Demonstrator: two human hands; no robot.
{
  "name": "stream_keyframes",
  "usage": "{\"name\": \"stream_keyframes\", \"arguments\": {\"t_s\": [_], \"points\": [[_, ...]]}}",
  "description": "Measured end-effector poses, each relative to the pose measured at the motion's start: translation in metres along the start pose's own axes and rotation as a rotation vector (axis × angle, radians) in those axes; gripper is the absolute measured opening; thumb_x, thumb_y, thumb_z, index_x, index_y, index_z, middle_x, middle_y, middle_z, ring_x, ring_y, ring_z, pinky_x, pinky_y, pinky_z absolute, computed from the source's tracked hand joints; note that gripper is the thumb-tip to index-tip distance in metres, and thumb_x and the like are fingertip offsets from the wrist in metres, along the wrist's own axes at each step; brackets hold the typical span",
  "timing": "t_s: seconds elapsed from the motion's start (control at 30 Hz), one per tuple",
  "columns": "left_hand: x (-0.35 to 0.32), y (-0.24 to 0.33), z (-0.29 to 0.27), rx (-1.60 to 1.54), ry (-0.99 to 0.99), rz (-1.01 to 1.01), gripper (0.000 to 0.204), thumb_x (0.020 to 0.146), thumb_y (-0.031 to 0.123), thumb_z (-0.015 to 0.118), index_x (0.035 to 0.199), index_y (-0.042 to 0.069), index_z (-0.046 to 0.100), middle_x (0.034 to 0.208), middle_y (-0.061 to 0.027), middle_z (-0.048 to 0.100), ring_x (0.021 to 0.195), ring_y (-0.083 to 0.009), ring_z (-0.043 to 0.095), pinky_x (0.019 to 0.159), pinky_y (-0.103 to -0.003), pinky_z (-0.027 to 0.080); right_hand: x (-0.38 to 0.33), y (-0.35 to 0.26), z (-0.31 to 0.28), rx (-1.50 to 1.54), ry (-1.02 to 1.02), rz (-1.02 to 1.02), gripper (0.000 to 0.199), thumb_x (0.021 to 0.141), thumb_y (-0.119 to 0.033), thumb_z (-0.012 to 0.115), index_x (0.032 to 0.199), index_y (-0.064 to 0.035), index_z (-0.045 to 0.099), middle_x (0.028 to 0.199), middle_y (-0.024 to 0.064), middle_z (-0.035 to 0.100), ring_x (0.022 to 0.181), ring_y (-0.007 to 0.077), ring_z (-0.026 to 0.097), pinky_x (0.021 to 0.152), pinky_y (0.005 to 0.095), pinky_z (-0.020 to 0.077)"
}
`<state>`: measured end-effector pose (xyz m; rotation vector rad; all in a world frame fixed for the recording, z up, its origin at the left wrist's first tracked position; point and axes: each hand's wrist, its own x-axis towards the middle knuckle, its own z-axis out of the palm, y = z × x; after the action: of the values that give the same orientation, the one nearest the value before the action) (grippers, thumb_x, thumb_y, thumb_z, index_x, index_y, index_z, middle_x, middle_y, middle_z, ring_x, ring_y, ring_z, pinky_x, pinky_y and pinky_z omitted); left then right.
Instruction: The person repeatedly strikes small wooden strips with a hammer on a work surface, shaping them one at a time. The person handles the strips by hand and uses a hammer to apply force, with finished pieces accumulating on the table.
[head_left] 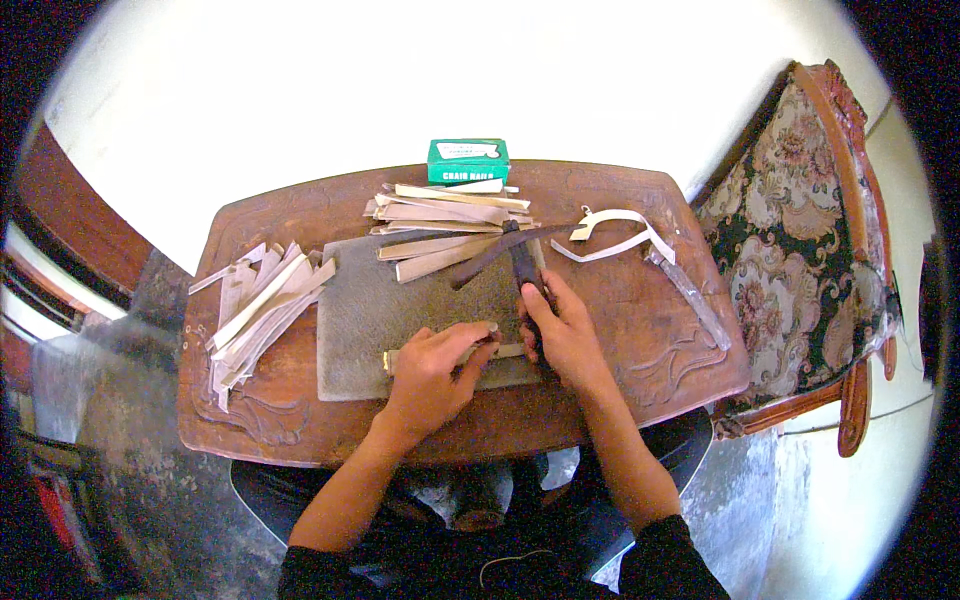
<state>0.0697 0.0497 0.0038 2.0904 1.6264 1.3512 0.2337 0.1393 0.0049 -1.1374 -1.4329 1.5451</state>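
My right hand (562,325) is wrapped round the handle of a dark hammer (523,262) with a long, curved head. The head reaches over the pale strips at the back. To its left, my left hand (440,368) is closed, thumb and fingertips pinched together around something too small to make out. Beneath both hands a narrow pale strip (512,350) lies across a grey rectangular slab (350,318). Its left end, yellowish, shows beside my left hand; its middle is hidden by the fingers.
The slab rests on a carved brown wooden table (500,432). Flat strips lie in a left pile (262,315) and a back pile (450,212), near a green box (468,160). A looped white band (640,238) lies right, beside a floral-upholstered chair (795,235).
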Motion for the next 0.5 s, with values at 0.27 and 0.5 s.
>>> {"name": "stream_keyframes", "arguments": {"t_s": [0.27, 0.5], "points": [[0.002, -0.006, 0.007, -0.043, 0.025, 0.016, 0.02, 0.086, 0.013, 0.07, 0.105, 0.006, 0.068, 0.097, -0.0114, 0.072, 0.082, -0.0305, 0.069, 0.067, -0.04, 0.048, -0.002, -0.002, -0.001, 0.022, -0.047, 0.001, 0.02, 0.102, -0.025, 0.054, 0.114, -0.0086, 0.053, 0.079, -0.001, 0.052, 0.057, 0.0072, 0.049, 0.043, 0.0235, 0.0409], [0.001, -0.003, 0.011, -0.072, 0.047, -0.008, 0.021, 0.087, 0.013, 0.07, 0.105, 0.005, 0.067, 0.097, -0.0123, 0.072, 0.083, -0.0315, 0.069, 0.068, -0.04, 0.049, -0.001, -0.003, 0.001, 0.022, -0.018, 0.005, 0.03, 0.102, -0.027, 0.055, 0.124, -0.0069, 0.054, 0.075, -0.001, 0.054, 0.055, 0.0073, 0.049, 0.043, 0.0247, 0.0409]]}}
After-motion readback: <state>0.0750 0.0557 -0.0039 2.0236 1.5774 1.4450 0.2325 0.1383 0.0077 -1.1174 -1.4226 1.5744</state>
